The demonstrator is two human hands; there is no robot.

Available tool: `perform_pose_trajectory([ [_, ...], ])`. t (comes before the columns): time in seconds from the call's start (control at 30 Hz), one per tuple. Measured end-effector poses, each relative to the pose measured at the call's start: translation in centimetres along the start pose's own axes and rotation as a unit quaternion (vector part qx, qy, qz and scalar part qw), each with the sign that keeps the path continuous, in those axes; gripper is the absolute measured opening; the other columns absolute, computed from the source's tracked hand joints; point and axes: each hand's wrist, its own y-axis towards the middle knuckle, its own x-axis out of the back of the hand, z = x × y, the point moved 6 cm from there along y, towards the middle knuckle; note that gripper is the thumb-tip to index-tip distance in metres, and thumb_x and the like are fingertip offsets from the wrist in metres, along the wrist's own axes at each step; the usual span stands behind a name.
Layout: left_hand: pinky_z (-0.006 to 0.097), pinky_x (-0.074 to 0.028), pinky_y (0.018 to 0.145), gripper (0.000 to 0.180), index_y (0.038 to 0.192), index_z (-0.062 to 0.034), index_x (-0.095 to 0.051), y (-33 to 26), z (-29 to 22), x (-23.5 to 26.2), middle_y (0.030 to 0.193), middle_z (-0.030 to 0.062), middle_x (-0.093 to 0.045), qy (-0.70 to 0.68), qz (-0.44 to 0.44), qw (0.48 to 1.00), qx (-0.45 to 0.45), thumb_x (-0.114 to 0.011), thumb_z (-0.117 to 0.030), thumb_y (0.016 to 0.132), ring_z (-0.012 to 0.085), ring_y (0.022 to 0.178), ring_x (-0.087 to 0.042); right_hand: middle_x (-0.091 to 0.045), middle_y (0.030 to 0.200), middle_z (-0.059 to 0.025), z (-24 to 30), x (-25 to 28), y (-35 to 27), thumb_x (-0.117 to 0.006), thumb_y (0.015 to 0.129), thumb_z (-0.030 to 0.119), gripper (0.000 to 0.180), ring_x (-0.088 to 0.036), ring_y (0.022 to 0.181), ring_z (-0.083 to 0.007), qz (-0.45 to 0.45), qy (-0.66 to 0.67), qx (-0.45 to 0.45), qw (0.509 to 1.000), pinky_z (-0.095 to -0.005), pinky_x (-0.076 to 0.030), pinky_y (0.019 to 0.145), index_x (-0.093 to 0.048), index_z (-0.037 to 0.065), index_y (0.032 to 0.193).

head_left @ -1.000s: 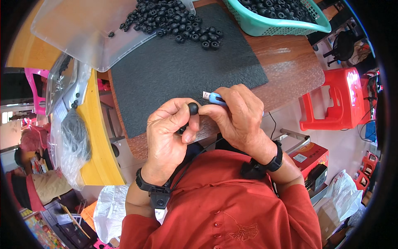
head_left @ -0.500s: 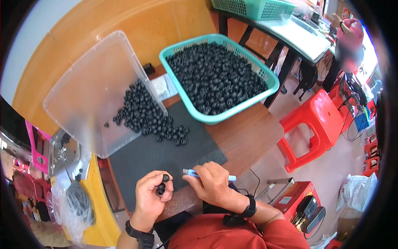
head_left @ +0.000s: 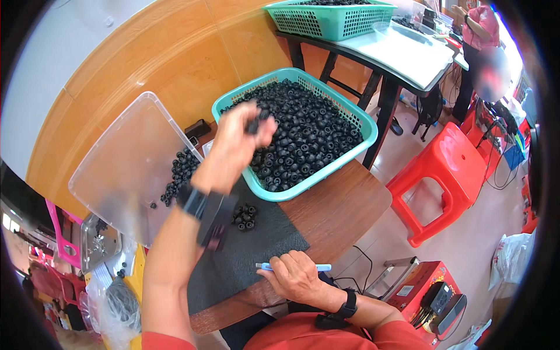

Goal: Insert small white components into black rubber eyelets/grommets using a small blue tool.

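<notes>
My left hand [head_left: 238, 131] is over the near-left part of the turquoise basket [head_left: 324, 174], a little blurred. Dark round pieces [head_left: 253, 126] show between its fingers; how many is hard to make out. The basket holds a heap of black round pieces [head_left: 309, 128] with holes in them. My right hand [head_left: 296, 274] is wrapped around a light blue utility knife [head_left: 322, 268] near the table's front edge, its tip pointing left. Under my left forearm lies a dark mat [head_left: 265, 233] with a small cluster of black pieces [head_left: 245, 217].
A tilted clear plastic bin [head_left: 116, 169] with loose black pieces [head_left: 181, 175] at its mouth stands left. Beyond the wooden tabletop [head_left: 344, 201] is a red stool [head_left: 449, 169]. Another green basket [head_left: 332, 23] sits on the back table. A person [head_left: 479, 35] stands far right.
My left hand has moved forward from the table's front edge to over the basket, carrying the black pieces. The right hand still holds the knife low. The view has shifted slightly.
</notes>
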Motion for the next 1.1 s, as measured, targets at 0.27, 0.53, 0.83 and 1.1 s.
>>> perform_pose_trajectory([
  [0.27, 0.05, -0.059, 0.08, 0.077, 0.141, 0.0139, -0.028, 0.4, -2.6, -0.9, 0.141, 0.0376, -0.032, 0.16, -0.05, 0.984, -0.062, -0.063, -0.037, 0.095, 0.0485, 0.122, -0.046, -0.047, 0.065, -0.0058, -0.7, -0.6, -0.6, -0.079, 0.076, 0.02, 0.027, -0.049, 0.058, -0.0224, 0.024, 0.017, -0.027, 0.999, -0.0357, -0.039, 0.053, -0.059, 0.004, 0.084],
  [0.53, 0.026, -0.051, 0.065, 0.025, 0.11, 0.0039, -0.065, -11.5, 0.3, 7.1, 0.106, 0.0111, -0.068, 0.376, -0.106, 0.921, -0.012, -0.061, -0.015, 0.094, 0.016, 0.084, -0.067, -0.047, 0.066, -0.0084, -1.0, -0.4, 0.2, -0.08, 0.073, 0.015, 0.027, -0.048, 0.057, -0.0254, 0.038, 0.003, -0.026, 0.999, -0.0375, -0.038, 0.053, -0.057, 0.003, 0.082],
  [0.83, 0.049, -0.034, 0.1, 0.05, 0.121, -0.0124, -0.065, -15.5, 6.7, 4.0, 0.135, 0.0162, -0.055, 0.763, 0.046, 0.562, -0.315, -0.061, -0.049, 0.087, 0.0353, 0.128, -0.047, -0.048, 0.066, -0.0089, -0.3, -1.0, -0.3, -0.079, 0.075, 0.016, 0.026, -0.05, 0.059, -0.0266, 0.035, -0.036, -0.008, 0.999, -0.0381, -0.04, 0.055, -0.057, 0.004, 0.082],
  [1.1, 0.052, -0.035, 0.095, 0.048, 0.12, -0.0073, -0.063, -12.9, 9.1, 5.3, 0.122, 0.018, -0.058, 0.769, 0.026, 0.57, -0.287, -0.061, -0.044, 0.089, 0.0346, 0.119, -0.051, -0.049, 0.065, -0.0088, 0.2, -1.0, -0.3, -0.078, 0.076, 0.016, 0.026, -0.05, 0.059, -0.0276, 0.036, -0.066, 0.001, 0.997, -0.0389, -0.04, 0.054, -0.056, 0.005, 0.082],
])
